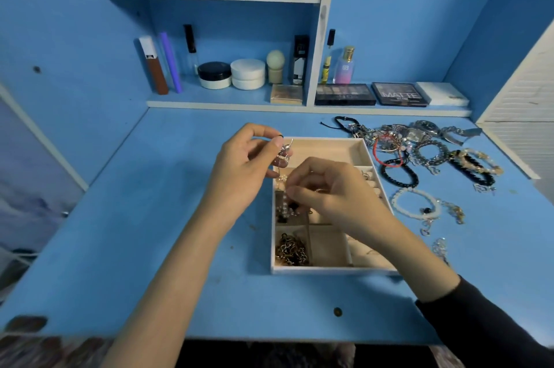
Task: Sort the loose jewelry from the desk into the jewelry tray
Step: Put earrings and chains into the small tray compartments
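The left hand [239, 166] pinches a small silver jewelry piece [284, 151] above the far-left corner of the beige compartmented jewelry tray [329, 271]. The right hand [335, 190] curls over the tray's middle cells; whether it holds anything cannot be told. Loose bracelets and watches [419, 142] crowd the right side, while the blue tabletop [168, 187] stretches wide to the left.

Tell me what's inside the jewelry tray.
The tray holds a chain near-left, pearly beads behind it. The right hand covers the middle compartments.
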A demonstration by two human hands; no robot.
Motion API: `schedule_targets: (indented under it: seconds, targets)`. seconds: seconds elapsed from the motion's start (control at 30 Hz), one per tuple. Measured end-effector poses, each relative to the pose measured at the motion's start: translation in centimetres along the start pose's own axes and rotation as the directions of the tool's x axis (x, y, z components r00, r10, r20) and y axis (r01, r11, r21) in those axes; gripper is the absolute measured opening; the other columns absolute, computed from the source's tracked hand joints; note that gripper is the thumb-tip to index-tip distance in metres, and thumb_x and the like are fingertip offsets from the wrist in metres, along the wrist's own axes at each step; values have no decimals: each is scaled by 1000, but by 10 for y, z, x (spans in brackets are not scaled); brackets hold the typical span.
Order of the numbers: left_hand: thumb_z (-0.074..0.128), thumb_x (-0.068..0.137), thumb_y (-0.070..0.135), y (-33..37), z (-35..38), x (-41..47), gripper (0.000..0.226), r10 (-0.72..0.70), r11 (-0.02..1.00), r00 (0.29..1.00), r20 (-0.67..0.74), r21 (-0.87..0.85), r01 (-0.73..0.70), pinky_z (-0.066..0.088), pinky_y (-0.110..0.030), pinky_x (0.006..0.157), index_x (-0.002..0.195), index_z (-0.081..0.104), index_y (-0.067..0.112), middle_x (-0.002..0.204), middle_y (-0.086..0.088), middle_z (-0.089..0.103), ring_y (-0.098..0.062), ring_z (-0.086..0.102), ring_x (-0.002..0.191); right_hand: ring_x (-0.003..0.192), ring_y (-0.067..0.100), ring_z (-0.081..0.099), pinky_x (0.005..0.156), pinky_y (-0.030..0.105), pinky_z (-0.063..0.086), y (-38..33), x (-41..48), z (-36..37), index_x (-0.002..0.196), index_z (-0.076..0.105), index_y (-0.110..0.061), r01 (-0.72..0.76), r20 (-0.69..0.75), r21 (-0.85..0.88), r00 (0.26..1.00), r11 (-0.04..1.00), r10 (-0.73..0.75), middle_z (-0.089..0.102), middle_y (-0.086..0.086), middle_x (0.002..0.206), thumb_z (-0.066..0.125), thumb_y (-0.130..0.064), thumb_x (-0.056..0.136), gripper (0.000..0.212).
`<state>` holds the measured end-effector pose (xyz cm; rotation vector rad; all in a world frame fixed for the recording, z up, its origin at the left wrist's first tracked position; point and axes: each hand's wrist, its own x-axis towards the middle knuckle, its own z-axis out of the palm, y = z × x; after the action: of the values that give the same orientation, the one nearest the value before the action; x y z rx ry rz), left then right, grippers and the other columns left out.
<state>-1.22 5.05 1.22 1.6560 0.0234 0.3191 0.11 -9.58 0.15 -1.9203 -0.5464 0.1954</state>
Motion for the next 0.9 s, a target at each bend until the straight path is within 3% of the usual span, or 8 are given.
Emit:
schedule_targets:
  seconds: [0.1, 0.13, 0.23, 0.33, 0.43, 0.53, 0.67, 0.9]
  targets:
    - [53, 91, 11, 1, -1, -1, 9, -3, 1000, 1000, -1, -9, 3, 51, -19, 58, 86, 57, 17, 74, 2, 70, -9, 64, 66, 64, 4, 59, 63, 11, 41, 2, -1, 4, 81, 69, -19, 109, 22, -279, 994, 954, -107, 69, -6, 69, 67, -12, 79, 8]
    - [53, 91, 11, 1, -1, -1, 9, -4, 1000, 1000, 1, -11, 4, 51, -19, 58, 86, 57, 17, 74, 2, 70, -9, 64, 66, 66, 3, 55, 63, 10, 38, 2, -1, 4, 83, 71, -20, 144, 26, -368, 989, 919, -144, 67, -9, 70, 67, -13, 78, 9]
    - [53, 91, 10, 3, -1, -2, 10, -2, 1000, 1000, 13, -1, 2, 51, -19, 57, 86, 57, 17, 76, -2, 70, -8, 65, 64, 75, 13, 48, 68, 24, 38, 7, 0, 1, 89, 71, -18, 197, -13, -543, 970, 816, -242, 61, -4, 72, 66, -11, 78, 14]
    - [53, 91, 9, 5, 0, -4, 9, -6, 1000, 999, 33, 1, 6, 52, -19, 58, 86, 57, 15, 78, -5, 70, -9, 65, 63, 81, 22, 49, 69, 35, 42, 9, -5, -6, 87, 68, -13, 144, -66, -620, 970, 771, -235, 58, 0, 74, 61, -8, 75, 15]
    - [53, 91, 8, 6, 0, -6, 8, -16, 1000, 998, 58, -1, 16, 52, -21, 59, 87, 57, 13, 77, -6, 69, -10, 64, 62, 94, 21, 47, 76, 30, 39, 10, -10, -10, 92, 69, -19, 89, -25, -723, 988, 685, -155, 61, 0, 91, 56, -13, 77, 20]
    - [53, 91, 8, 6, 1, -8, 5, -26, 1000, 997, 78, 10, 25, 52, -22, 60, 89, 57, 11, 79, -8, 69, -10, 64, 61, 102, 18, 42, 82, 26, 34, 10, -13, -12, 100, 70, -25, 80, 42, -747, 996, 660, -73, 59, -4, 107, 55, -19, 81, 25]
    - [53, 91, 8, 5, 1, -10, 4, -42, 999, 996, 84, 25, 40, 53, -22, 60, 90, 57, 11, 82, -12, 70, -10, 64, 61, 103, 17, 41, 87, 29, 39, 10, -9, -15, 94, 73, -27, 43, 52, -696, 999, 717, -9, 58, -3, 108, 63, -24, 79, 19]
    - [54, 90, 8, 3, 1, -10, 5, -57, 998, 996, 75, 45, 54, 53, -22, 58, 93, 57, 7, 84, -15, 69, -12, 64, 63, 87, 17, 46, 76, 34, 43, 9, -9, -15, 74, 68, -20, 86, 26, -618, 996, 782, -88, 56, -2, 81, 64, -17, 74, 5]
